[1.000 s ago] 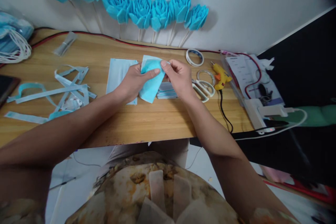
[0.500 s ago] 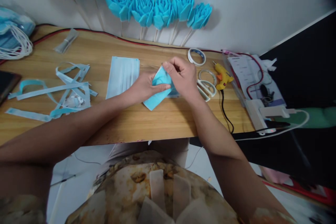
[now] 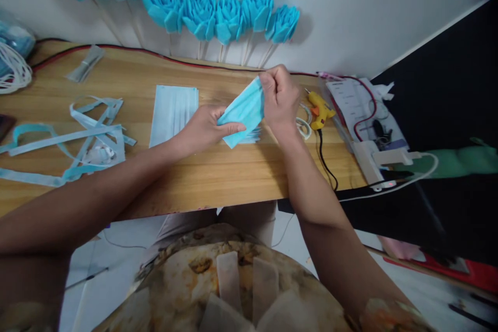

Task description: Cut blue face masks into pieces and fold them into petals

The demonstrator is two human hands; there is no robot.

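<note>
A piece of light-blue face-mask fabric (image 3: 245, 109) is stretched between my two hands above the table. My left hand (image 3: 210, 127) pinches its lower left part, thumb lying over the front. At its upper right corner my right hand (image 3: 279, 96) grips it with curled fingers. Below and behind the fabric lies a small stack of pale-blue pieces (image 3: 251, 136), mostly covered. To the left of my left hand lie flat pleated blue face masks (image 3: 173, 114) in a pile.
Cut blue strips (image 3: 66, 140) lie tangled at the left. A yellow hot glue gun (image 3: 321, 109), white-handled scissors (image 3: 304, 128) and a power strip (image 3: 369, 166) are at the right. Blue fabric flowers (image 3: 229, 18) on sticks lean on the wall. A bundle of clear ties (image 3: 85, 64) lies behind.
My right hand has moved up and away from my left, so the fabric is drawn out longer and flatter. The view has shifted slightly to the right.
</note>
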